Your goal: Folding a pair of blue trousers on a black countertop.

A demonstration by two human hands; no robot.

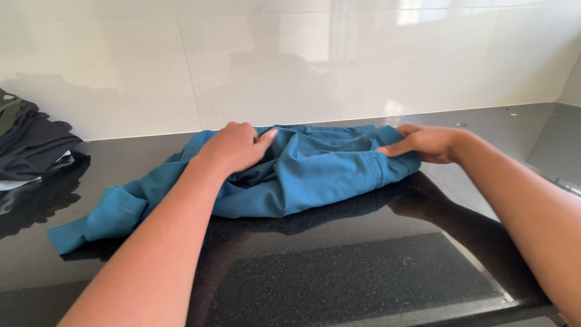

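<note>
A teal blue garment (315, 172) lies bunched and partly folded on a glossy black stone countertop (363, 272). My left hand (233, 148) rests on top of the cloth near its middle, fingers curled and pinching a fold. My right hand (426, 142) grips the garment's right end by the seam, fingers closed over the edge. A loose end of the cloth trails toward the front left of the counter.
A pile of dark clothes (27, 142) sits at the far left against the white tiled wall (290, 60). The counter meets a corner at the right, where a grey surface (557, 145) lies lower.
</note>
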